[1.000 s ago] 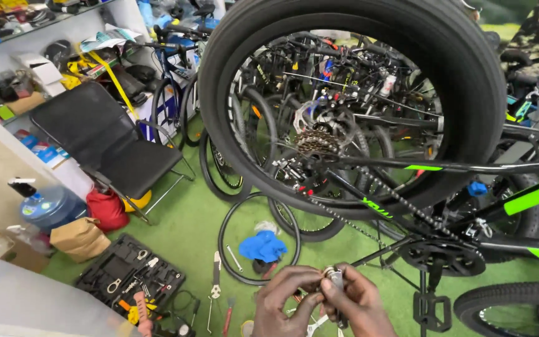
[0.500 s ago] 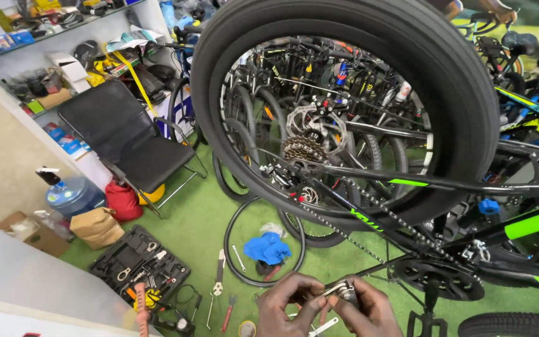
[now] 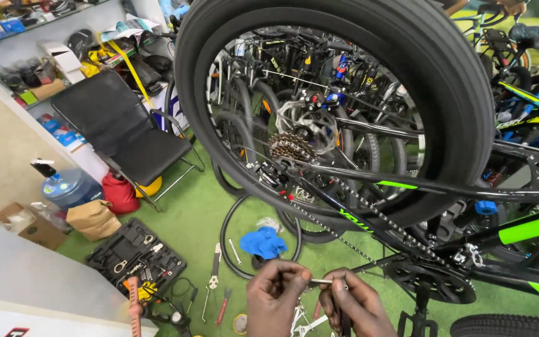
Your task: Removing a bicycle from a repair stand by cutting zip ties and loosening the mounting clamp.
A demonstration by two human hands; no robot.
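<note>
Both my hands are low in the head view, under a big black bicycle wheel [image 3: 456, 106]. My left hand [image 3: 276, 298] pinches one end of a thin silver metal pin or cable end [image 3: 320, 281] between thumb and forefinger. My right hand [image 3: 355, 307] grips the other end, with a dark tool handle partly hidden under it. The bike's chain [image 3: 369, 212], rear sprockets [image 3: 289, 147] and black frame with green marks [image 3: 528, 228] lie just above and to the right of my hands.
On the green floor lie a loose tyre [image 3: 229, 243], a blue rag [image 3: 262, 242], wrenches [image 3: 214, 274] and an open black tool case [image 3: 135, 256]. A black folding chair [image 3: 126, 134], a water jug [image 3: 67, 187], a red bag [image 3: 120, 192] and shelves stand left. Parked bicycles fill the back.
My hands have drawn slightly apart, and a thin silver piece now spans between them where a small silvery part was held close. The view has shifted a little.
</note>
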